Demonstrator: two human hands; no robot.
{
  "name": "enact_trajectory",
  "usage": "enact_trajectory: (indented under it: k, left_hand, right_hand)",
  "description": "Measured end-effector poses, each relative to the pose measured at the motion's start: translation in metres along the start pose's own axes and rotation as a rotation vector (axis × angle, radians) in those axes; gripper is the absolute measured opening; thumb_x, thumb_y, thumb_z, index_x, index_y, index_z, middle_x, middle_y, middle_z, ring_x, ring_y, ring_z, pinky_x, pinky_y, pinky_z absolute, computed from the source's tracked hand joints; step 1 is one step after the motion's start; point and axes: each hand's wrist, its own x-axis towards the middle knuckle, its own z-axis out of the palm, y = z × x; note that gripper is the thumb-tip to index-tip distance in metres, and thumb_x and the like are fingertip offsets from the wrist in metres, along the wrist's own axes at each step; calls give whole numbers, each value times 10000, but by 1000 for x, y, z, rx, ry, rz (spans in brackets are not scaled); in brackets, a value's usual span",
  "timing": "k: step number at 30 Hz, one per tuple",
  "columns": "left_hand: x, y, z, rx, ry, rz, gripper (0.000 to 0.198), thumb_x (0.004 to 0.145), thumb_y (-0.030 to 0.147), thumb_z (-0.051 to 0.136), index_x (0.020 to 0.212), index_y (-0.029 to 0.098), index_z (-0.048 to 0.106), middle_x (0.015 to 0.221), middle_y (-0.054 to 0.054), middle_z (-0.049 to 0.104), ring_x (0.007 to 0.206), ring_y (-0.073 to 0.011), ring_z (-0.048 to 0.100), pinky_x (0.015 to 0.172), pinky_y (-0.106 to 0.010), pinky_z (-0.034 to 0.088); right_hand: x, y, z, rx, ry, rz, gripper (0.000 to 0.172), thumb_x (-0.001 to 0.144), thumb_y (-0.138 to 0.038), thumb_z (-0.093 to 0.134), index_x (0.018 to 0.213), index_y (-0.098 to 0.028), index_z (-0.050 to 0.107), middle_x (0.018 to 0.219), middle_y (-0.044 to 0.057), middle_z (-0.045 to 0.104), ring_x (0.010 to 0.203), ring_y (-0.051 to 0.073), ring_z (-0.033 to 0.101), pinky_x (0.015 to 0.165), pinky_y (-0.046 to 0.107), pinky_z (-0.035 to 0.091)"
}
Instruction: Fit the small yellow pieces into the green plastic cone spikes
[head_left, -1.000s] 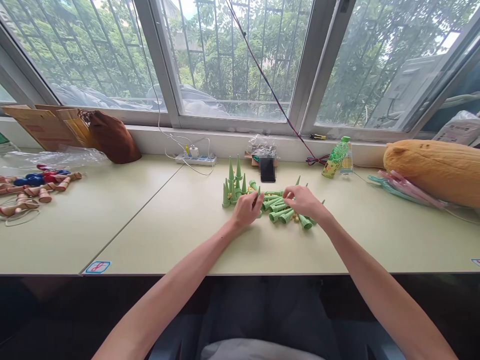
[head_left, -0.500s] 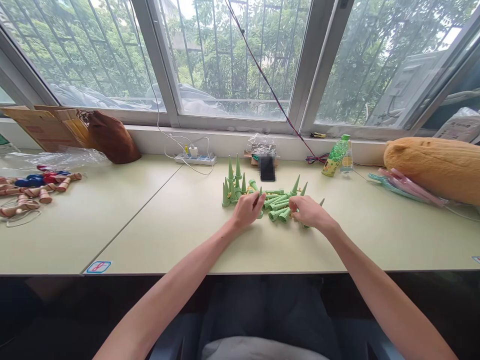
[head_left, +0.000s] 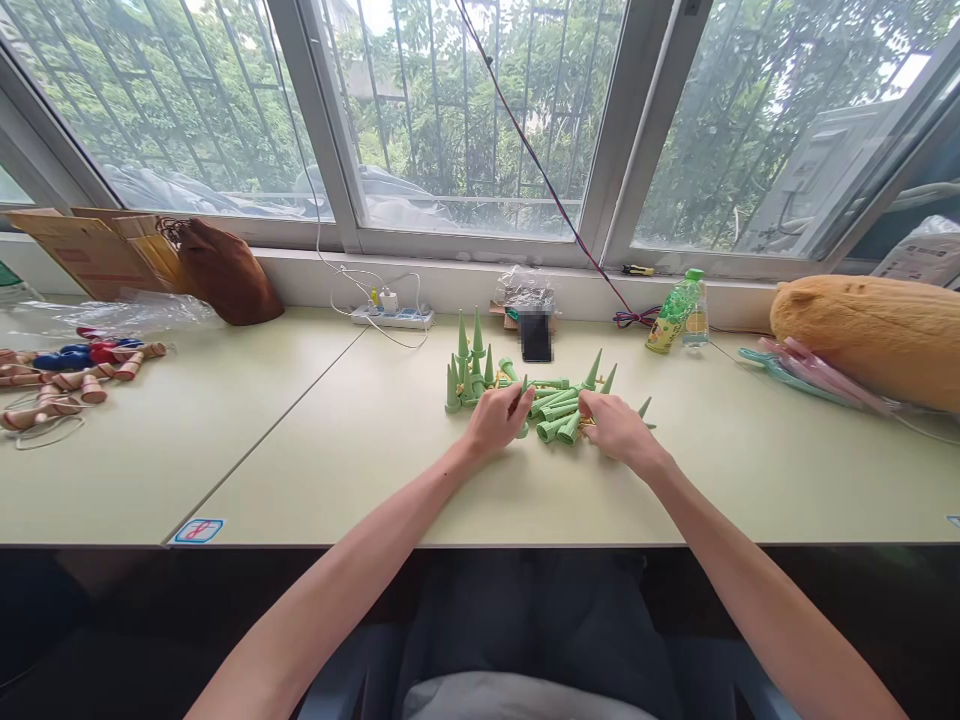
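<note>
The left hand (head_left: 496, 418) pinches a green pointed plastic spike (head_left: 524, 384), probably steadying it. At three o'clock of the heaped green hollow plastic spikes (head_left: 556, 412), the right hand (head_left: 613, 425) curls nearly closed, any grip hidden. Upright green plastic spikes (head_left: 478, 335), likely self-balancing, stand at ten o'clock.

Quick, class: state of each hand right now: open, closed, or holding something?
Left hand: closed, holding a green spike.
Right hand: curled at the green pile; whether it holds anything cannot be told.
</note>
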Motion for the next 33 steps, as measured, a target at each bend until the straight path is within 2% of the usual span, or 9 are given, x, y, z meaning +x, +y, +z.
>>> enact_trajectory:
  k: [5,13,24,30,33]
  left_hand:
    - [0,2,0,11,2,4,448,969,406,390,598,205,236,468,60,255,425,-85,232,454,-252,234]
    - [0,1,1,3,-16,9,439,969,392,393,608,206,227,473,61,258,429,-85,229,461,-254,230]
    - [1,1,1,-19,-50,-28,427,977,423,362,628,207,246,487,61,281,439,-89,244,479,-254,239]
    - [1,-1,1,-17,-51,-12,421,980,417,359,634,209,241,488,62,286,437,-88,257,479,-254,243]
    - [1,-1,2,-24,-64,-7,424,982,422,354,638,209,228,492,63,273,436,-85,254,477,-251,238]
  right_hand:
    - [2,5,7,16,-11,12,118,765,-155,578,845,-212,513,823,40,622,706,181,541,552,259,274]
    - [4,7,11,63,-1,-13,166,757,-92,572,853,-213,512,761,23,609,681,165,548,579,253,294]
    - [-1,-3,2,-33,-49,14,158,753,-69,527,799,-213,479,781,26,608,664,167,538,528,253,255]
    - [-5,-13,-10,-175,-103,77,142,816,-73,525,853,-206,497,839,64,624,704,190,584,541,267,252]
    - [-8,-17,-16,-230,-125,115,192,812,-28,506,903,-197,507,852,75,624,732,202,600,550,268,253]
